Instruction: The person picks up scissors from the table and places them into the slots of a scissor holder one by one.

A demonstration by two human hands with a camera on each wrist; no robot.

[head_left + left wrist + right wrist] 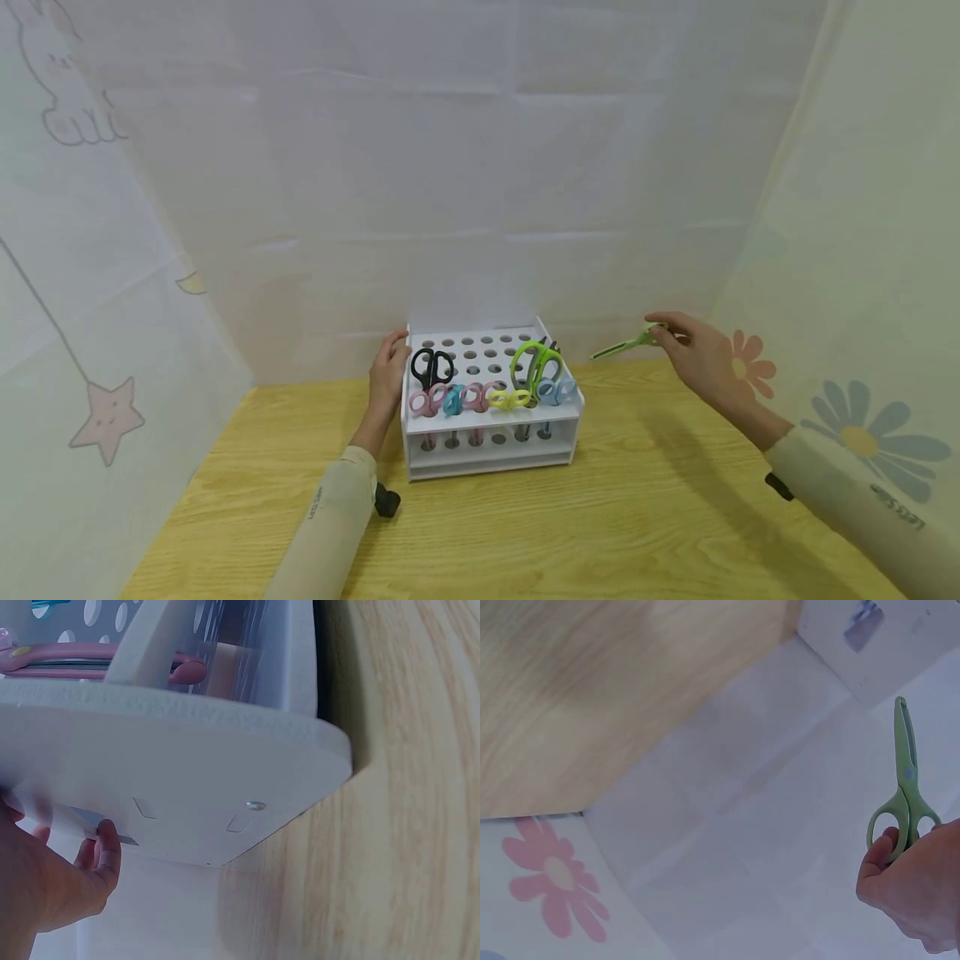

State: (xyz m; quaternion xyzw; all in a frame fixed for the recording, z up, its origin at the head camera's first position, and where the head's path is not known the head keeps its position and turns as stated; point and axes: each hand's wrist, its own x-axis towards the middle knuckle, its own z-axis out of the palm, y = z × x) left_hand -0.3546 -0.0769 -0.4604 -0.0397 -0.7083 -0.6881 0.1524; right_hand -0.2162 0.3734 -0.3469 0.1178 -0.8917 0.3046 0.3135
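Pale green scissors (628, 342) hang in the air right of the rack, blades shut and pointing left. My right hand (693, 350) pinches them by the handle loops; the right wrist view shows the scissors (906, 772) with fingers at the loops. A white tiered rack (491, 454) with round holes stands on the table. At its left side panel (172, 780), the curled fingers of my left hand (387, 375) hold on near a slot. Black scissors (432, 368), bright green scissors (536, 367), yellow scissors (508, 400) and several pink and blue ones stand in the rack.
The rack sits on a yellowish wood-grain table (480, 533), close to the back wall sheet (450, 208). Printed sheets hang at both sides, with a star (108, 419) on the left and a flower (858, 437) on the right.
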